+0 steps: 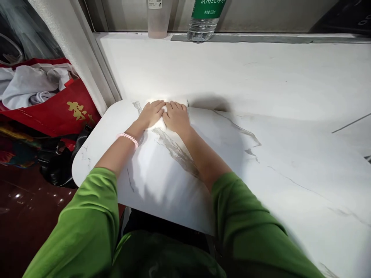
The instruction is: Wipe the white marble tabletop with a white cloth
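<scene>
Both hands lie side by side near the far edge of a white marbled table (pixel 95 154). My left hand (pixel 151 114), with a pink coiled band (pixel 127 139) on its wrist, rests palm down with its fingers flat. Touching it on the right is my right hand (pixel 177 117), also palm down with flat fingers. Under and between them shows a bright white item (pixel 158 124), perhaps a folded cloth, mostly hidden by the hands. Neither hand's fingers wrap round it.
A clear bottle with a green label (pixel 202 29) and a translucent cup (pixel 158 23) stand on the ledge behind the table. At the left are a white curtain (pixel 72 42), a red bag (pixel 55 112) holding pale cloth, and a black bag (pixel 59 162).
</scene>
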### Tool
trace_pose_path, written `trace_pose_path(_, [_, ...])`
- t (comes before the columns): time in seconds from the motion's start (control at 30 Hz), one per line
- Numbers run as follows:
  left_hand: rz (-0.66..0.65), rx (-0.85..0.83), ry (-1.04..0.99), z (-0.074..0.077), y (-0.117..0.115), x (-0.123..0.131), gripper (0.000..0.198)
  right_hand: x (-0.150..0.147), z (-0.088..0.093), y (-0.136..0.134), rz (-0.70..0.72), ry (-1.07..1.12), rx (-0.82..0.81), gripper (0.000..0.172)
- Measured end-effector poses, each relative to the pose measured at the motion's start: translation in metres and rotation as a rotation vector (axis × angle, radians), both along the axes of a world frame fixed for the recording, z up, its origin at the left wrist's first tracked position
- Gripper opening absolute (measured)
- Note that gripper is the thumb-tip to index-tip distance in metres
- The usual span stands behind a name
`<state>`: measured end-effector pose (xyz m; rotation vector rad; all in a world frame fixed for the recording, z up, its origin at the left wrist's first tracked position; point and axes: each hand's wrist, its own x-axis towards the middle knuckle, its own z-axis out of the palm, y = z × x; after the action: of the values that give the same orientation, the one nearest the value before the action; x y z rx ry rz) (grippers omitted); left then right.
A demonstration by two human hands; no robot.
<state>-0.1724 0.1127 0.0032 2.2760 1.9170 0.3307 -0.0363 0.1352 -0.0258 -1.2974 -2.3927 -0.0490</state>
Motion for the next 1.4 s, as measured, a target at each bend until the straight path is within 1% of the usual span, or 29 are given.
trace_pose_path(0.07, [0.006,-0.011,-0.001,0.0,0.007,0.001,0.053,-0.001,-0.002,0.007,-0.01,0.012,0.008,0.048])
trace_pose_path(0.13, [0.006,-0.017,0.012,0.0,0.006,0.003,0.053,0.0,-0.005,0.009,-0.008,0.005,0.023,0.049])
trace_pose_path(0.23, [0.004,-0.024,0.037,0.001,-0.005,0.005,0.054,0.003,-0.007,0.0,0.004,-0.012,0.045,0.051])
trace_pose_path(0.3, [-0.011,-0.028,0.055,0.002,-0.019,0.005,0.055,0.006,-0.006,-0.016,0.015,-0.015,0.054,0.052])
trace_pose_path(0.4, [-0.061,-0.036,0.073,0.003,-0.052,0.0,0.056,0.007,-0.002,-0.055,0.007,-0.037,0.045,0.054])
trace_pose_path(0.5, [-0.124,-0.031,0.063,0.003,-0.094,-0.013,0.055,0.001,0.004,-0.103,-0.004,-0.067,-0.008,0.056])
trace_pose_path(0.57, [-0.137,-0.017,0.05,0.003,-0.124,-0.026,0.055,-0.009,0.009,-0.134,0.026,-0.06,-0.048,0.058])
trace_pose_path(0.67, [-0.099,-0.004,0.042,0.006,-0.169,-0.053,0.055,-0.032,0.017,-0.172,0.09,-0.02,-0.114,0.06])
trace_pose_path(0.8, [-0.051,-0.022,0.027,0.014,-0.222,-0.093,0.057,-0.071,0.028,-0.214,0.187,0.017,-0.192,0.062])
trace_pose_path(0.9, [0.001,-0.056,0.004,0.02,-0.252,-0.113,0.058,-0.091,0.033,-0.238,0.239,0.019,-0.226,0.066])
trace_pose_path(0.97, [0.057,-0.071,0.007,0.022,-0.263,-0.117,0.058,-0.098,0.035,-0.247,0.264,0.023,-0.235,0.067])
trace_pose_path(1.07, [0.112,-0.067,0.032,0.021,-0.262,-0.114,0.059,-0.1,0.034,-0.246,0.276,0.033,-0.246,0.066])
trace_pose_path(1.17, [0.119,-0.046,0.037,0.017,-0.243,-0.112,0.059,-0.103,0.032,-0.226,0.258,0.035,-0.233,0.065])
trace_pose_path(1.27, [0.128,-0.017,0.024,0.013,-0.204,-0.118,0.058,-0.109,0.028,-0.189,0.241,0.036,-0.205,0.062])
trace_pose_path(1.4, [0.114,0.017,-0.009,0.006,-0.132,-0.128,0.053,-0.119,0.019,-0.124,0.195,0.069,-0.158,0.058])
